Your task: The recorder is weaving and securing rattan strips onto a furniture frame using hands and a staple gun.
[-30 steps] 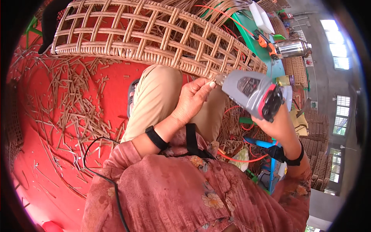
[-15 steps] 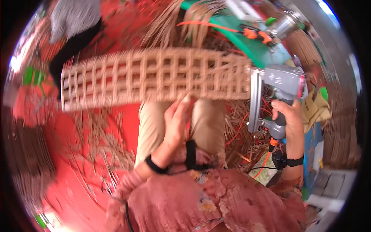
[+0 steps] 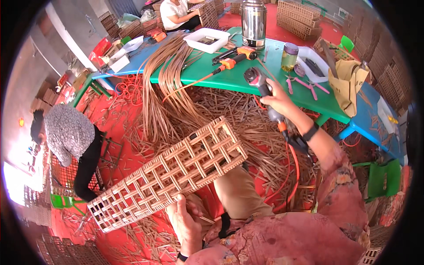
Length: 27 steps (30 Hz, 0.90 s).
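Note:
A long, box-shaped woven wicker basket (image 3: 168, 181) lies tilted across my lap, its right end higher than its left. My left hand (image 3: 187, 225) is closed at the basket's lower edge, thumb against the rim and fingers curled; part of its grip is hidden. Farther right, my right hand (image 3: 279, 98) wraps round the handle of a grey air nailer (image 3: 264, 87), raised clear of the basket near the green table edge. An orange hose (image 3: 295, 170) runs down from the nailer's orange fitting.
A green table (image 3: 276, 86) bears a steel flask (image 3: 253, 24), another orange-and-black air tool (image 3: 234, 57), pink-handled pliers (image 3: 304, 85), a jar (image 3: 289, 57) and white trays. Long wicker strips (image 3: 165, 75) hang over its edge. Cut strips litter the red floor. A person (image 3: 70, 132) bends at left; another sits far back.
The nailer has moved away from the basket's right end, up and forward. The basket has tilted, its left end lower. The view has shifted, showing more of the table and room.

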### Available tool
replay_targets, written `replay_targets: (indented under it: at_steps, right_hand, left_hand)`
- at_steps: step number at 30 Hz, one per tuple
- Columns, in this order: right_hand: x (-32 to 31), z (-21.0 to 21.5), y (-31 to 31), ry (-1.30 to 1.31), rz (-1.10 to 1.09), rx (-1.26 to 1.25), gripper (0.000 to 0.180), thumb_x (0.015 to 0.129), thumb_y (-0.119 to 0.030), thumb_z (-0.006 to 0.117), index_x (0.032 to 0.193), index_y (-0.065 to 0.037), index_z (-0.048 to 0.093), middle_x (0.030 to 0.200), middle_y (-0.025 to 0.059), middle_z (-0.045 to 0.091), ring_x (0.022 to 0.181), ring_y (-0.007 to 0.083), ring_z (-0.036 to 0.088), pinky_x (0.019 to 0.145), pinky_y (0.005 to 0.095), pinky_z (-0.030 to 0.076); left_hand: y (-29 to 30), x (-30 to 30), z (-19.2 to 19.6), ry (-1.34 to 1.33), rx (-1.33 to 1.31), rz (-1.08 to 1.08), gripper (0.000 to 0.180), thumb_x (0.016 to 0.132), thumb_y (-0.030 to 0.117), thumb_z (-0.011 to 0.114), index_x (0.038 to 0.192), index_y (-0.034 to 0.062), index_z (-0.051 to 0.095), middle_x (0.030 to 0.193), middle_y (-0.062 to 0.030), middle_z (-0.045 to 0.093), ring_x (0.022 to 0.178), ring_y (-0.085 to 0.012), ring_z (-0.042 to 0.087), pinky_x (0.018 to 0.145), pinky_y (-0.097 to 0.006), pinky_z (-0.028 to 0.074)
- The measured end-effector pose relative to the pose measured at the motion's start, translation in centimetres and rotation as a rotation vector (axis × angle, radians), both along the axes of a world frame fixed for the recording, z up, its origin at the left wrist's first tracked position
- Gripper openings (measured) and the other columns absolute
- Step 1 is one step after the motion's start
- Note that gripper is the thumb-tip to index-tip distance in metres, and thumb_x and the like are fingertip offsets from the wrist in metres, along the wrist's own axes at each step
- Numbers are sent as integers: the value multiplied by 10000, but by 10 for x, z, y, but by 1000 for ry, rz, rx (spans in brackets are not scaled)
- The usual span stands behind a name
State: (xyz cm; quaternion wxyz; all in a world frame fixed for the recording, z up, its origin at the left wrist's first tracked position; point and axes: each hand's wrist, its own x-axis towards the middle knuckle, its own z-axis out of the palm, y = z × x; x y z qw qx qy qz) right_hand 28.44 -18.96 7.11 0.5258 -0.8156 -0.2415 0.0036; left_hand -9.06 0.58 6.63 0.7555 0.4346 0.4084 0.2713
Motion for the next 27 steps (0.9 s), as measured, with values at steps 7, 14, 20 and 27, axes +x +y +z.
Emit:
replay_targets:
  at_steps: [7, 14, 20, 27]
  right_hand:
    - [100, -5, 68, -26, -87, -501, 757, 659, -121, 720, 1299, 23, 341, 1125, 268, 531, 1092, 357, 513, 890, 365, 418]
    - [144, -54, 88, -126, -286, -514, 558, 694, -224, 693, 1171, -15, 495, 1081, 212, 583, 1038, 347, 548, 867, 410, 430]
    - [167, -29, 26, -259, -554, -544, 241, 790, -202, 556, 944, -33, 632, 959, 205, 631, 916, 353, 609, 765, 437, 491]
    - [143, -37, -82, -101, -582, -791, 202, 770, -179, 594, 853, 1, 631, 846, 194, 650, 863, 330, 626, 727, 426, 485]
  left_hand:
    - [13, -12, -26, -56, -56, 36, 271, 887, 255, 545, 727, 105, 386, 530, -8, 385, 407, -65, 308, 349, -203, 240]
    - [9, -11, -21, -15, -36, 27, 330, 895, 329, 540, 657, 129, 428, 534, 37, 358, 427, -47, 290, 366, -195, 231]
    - [5, -7, -32, -100, -67, 81, 363, 895, 364, 540, 653, 122, 420, 524, 28, 320, 411, -67, 263, 376, -212, 239]
    - [2, -3, -26, -135, -63, 56, 323, 903, 346, 534, 705, 111, 434, 562, 13, 400, 423, -71, 316, 380, -215, 269]
